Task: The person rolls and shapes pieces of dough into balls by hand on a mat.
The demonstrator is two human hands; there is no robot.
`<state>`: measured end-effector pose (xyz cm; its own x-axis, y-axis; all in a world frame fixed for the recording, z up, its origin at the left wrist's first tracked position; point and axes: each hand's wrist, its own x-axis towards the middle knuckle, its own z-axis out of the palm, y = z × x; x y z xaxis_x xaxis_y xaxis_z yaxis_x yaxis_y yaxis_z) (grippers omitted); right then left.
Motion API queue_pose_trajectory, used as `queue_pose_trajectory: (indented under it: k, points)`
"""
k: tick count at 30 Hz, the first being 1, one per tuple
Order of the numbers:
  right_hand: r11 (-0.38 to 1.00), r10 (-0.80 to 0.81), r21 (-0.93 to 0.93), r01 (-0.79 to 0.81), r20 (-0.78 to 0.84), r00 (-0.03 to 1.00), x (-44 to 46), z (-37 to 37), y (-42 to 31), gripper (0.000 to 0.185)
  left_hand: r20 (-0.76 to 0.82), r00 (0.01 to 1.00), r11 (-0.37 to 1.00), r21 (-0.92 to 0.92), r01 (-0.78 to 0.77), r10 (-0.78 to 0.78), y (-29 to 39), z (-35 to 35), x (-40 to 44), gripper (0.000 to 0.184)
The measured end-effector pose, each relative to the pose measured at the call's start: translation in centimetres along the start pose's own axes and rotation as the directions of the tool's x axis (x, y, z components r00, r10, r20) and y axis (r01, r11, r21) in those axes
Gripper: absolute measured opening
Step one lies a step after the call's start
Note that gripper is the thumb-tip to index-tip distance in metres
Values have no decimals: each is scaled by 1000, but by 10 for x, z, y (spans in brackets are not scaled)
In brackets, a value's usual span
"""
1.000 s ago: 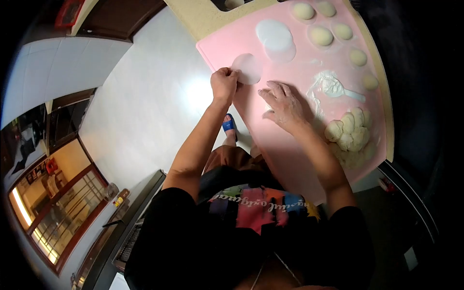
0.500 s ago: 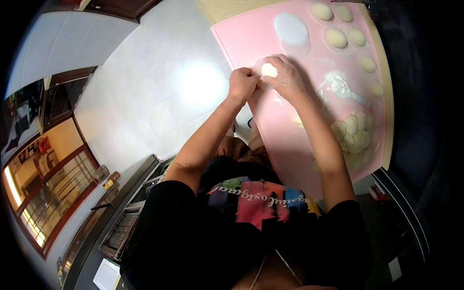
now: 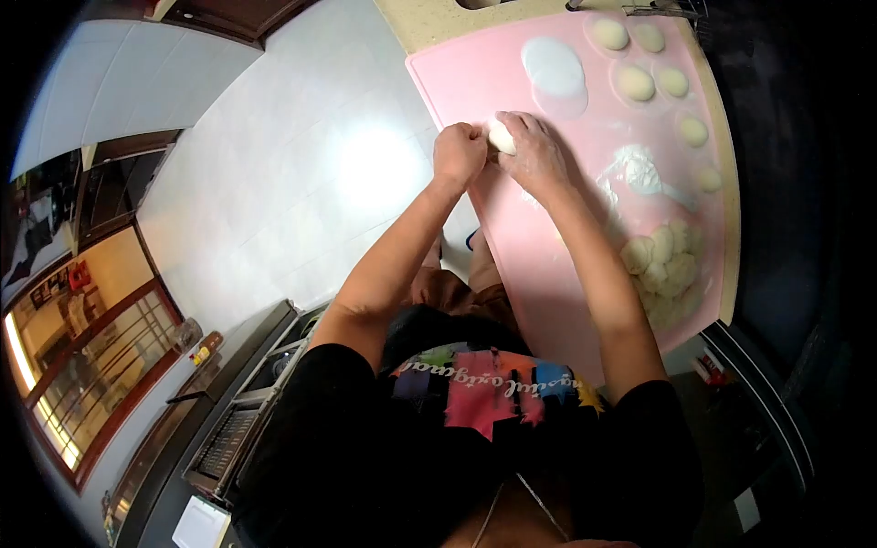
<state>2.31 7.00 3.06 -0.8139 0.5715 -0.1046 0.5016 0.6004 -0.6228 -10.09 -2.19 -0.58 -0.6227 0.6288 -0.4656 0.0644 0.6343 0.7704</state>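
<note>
To the left of the hands, a pale floor [image 3: 301, 164] is seen below the edge of the surface [image 3: 402, 23]. The left hand [image 3: 459, 151] is curled, thumb and forefinger drawn together; whether anything is pinched there cannot be told. Just beside those fingertips, a dough ball [image 3: 501, 139] is cupped by the bent fingers of the right hand [image 3: 533, 160], over the near edge of a pink mat [image 3: 466, 78]. Because the ball is held so close to that edge, it could be lost to the floor if the grip were loosened. It could also be dented by too firm a squeeze, or stuck to the fingers if too little flour were on them.

Ahead of the right hand, thin white rounds [image 3: 552, 64] are overlapped. To its right, a flour pile [image 3: 635, 167] is met by a pale utensil [image 3: 678, 194]; nearer the body, a heap of dough pieces [image 3: 662, 260] is passed by the right forearm and might be smeared by a careless elbow. Farthest right, spaced dough balls [image 3: 636, 83] are set out.
</note>
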Motion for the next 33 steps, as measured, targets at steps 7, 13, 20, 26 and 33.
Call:
queue_pose_trajectory:
  k: [7, 13, 20, 26, 33]
  points:
    - [1000, -7, 11, 8, -71, 997, -5, 1, -2, 66, -229, 967, 942, -335, 30, -112, -34, -11, -15, 26]
    - [999, -4, -49, 5, 33, 999, -8, 6, -6, 60, -63, 903, 715, -636, 291, -425, -46, -11, -50, 24]
    - [999, -43, -1, 44, 67, 997, -33, 18, -21, 56, -8, 939, 727, -635, 261, -344, -34, -4, -69, 19]
    - [998, -63, 19, 62, 55, 996, -42, 23, -20, 55, 63, 937, 768, -556, 318, -342, -34, -7, -68, 17]
    - [999, -52, -5, 53, 17, 998, -45, 27, -21, 50, -141, 976, 948, -294, 119, -167, -49, 2, -67, 14]
